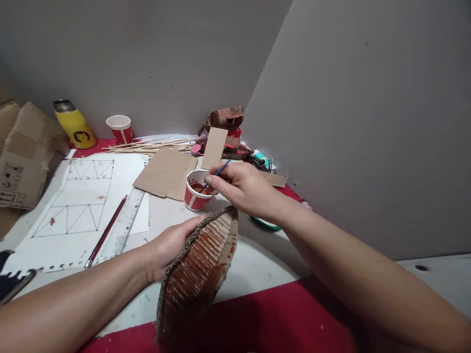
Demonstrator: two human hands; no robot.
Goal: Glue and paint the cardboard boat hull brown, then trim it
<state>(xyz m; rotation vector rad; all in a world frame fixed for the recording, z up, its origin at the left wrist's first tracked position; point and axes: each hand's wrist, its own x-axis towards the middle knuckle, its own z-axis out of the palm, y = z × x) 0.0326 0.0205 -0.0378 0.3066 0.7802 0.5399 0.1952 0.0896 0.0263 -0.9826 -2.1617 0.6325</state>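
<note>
Over the worktop (279, 299), the left hand (171, 245) grips a curved corrugated-cardboard piece (196, 264), largely coated reddish-brown, its pale upper ridges seemingly left, while beyond, the right hand (246, 186) pinches a thin blue brush (222, 167) inside a red-and-white paper cup (194, 202).

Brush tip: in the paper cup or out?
In. The blue brush, pinched in the right hand, slants down past the rim of the paper cup to the brown paint inside.
</note>
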